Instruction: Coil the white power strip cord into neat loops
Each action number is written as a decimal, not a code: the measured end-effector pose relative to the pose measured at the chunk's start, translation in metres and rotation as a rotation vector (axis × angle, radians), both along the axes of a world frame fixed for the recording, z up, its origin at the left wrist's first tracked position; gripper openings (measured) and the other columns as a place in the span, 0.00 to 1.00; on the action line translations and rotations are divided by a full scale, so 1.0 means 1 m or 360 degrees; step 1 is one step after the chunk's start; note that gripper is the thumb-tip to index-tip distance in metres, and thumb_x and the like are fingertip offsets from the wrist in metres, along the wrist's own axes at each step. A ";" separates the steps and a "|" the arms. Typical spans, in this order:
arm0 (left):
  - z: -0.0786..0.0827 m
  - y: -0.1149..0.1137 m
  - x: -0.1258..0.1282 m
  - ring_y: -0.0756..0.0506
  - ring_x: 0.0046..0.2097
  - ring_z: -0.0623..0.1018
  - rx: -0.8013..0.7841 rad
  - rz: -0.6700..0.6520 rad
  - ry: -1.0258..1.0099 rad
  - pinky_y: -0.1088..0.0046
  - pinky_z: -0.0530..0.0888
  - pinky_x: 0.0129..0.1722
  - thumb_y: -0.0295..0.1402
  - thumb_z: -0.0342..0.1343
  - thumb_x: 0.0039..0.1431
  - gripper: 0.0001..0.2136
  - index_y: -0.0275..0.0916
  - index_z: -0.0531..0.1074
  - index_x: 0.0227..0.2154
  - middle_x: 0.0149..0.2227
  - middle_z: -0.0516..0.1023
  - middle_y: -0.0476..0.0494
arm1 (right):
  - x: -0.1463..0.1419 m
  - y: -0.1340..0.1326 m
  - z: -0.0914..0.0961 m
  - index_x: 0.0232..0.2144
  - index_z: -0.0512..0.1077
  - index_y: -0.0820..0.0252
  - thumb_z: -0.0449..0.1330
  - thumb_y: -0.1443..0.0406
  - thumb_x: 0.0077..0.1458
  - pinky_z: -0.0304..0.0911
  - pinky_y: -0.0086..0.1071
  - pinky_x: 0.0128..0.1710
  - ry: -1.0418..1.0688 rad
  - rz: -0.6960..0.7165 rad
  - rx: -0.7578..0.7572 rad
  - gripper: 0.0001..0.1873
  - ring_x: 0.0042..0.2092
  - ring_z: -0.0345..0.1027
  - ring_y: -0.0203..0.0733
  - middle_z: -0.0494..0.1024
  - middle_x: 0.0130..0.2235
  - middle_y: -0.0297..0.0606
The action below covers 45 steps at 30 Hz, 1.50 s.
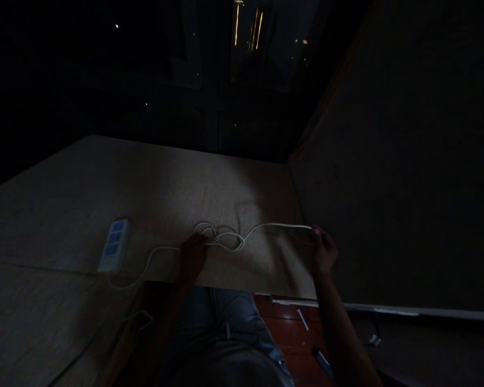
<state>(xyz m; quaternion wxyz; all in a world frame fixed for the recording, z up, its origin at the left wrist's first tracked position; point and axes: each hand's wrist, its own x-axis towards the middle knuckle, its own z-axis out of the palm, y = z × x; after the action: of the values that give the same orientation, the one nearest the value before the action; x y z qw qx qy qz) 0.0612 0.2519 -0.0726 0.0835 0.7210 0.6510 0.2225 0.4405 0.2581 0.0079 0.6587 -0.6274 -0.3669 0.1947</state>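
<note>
A white power cord [280, 224] runs across the tabletop from a white power strip [113, 244] with blue socket faces, which lies at the left. My left hand [193, 255] is closed around the cord, beside several loose loops in its middle. Between the fingertips of my right hand [324, 248], at the table's right side, the far stretch of the same cord is pinched. The cord's end is hidden at my right fingers. It is dim, so finger details are faint.
The pale tabletop [165, 177] meets a dark wall panel [407, 188] on the right and a dark window [262, 70] behind. Another thin cable [78, 355] crosses the lower left. A white strip [302, 319] and a dark object [323, 363] lie on the reddish floor [284, 333].
</note>
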 end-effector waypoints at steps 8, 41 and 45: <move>0.032 -0.015 0.048 0.38 0.57 0.70 0.0182 -0.0328 -0.0111 0.57 0.63 0.59 0.29 0.50 0.61 0.16 0.37 0.73 0.51 0.53 0.75 0.37 | -0.021 0.021 0.004 0.42 0.77 0.65 0.63 0.47 0.51 0.68 0.39 0.43 -0.0400 0.0540 -0.0154 0.28 0.43 0.74 0.48 0.79 0.43 0.49; -0.007 0.009 0.062 0.49 0.34 0.71 -0.0386 -0.0325 -0.1227 0.74 0.67 0.34 0.48 0.59 0.54 0.18 0.35 0.71 0.28 0.31 0.72 0.46 | -0.126 0.026 -0.055 0.38 0.70 0.61 0.55 0.60 0.56 0.64 0.32 0.37 -0.0613 0.1220 -0.0472 0.11 0.37 0.73 0.42 0.79 0.37 0.40; -0.006 0.003 0.052 0.50 0.30 0.70 -0.0548 -0.0362 -0.1347 0.75 0.65 0.30 0.53 0.60 0.52 0.22 0.35 0.70 0.25 0.26 0.71 0.48 | -0.124 0.031 -0.055 0.42 0.74 0.63 0.55 0.62 0.54 0.67 0.35 0.42 -0.0594 0.1242 -0.0451 0.16 0.41 0.74 0.45 0.80 0.41 0.43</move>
<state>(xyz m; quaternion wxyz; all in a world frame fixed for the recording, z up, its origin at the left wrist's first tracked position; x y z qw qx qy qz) 0.1137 0.2553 -0.0790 0.4838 0.6092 0.5040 0.3753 0.3168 0.2887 -0.0474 0.3664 -0.5504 -0.6581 0.3601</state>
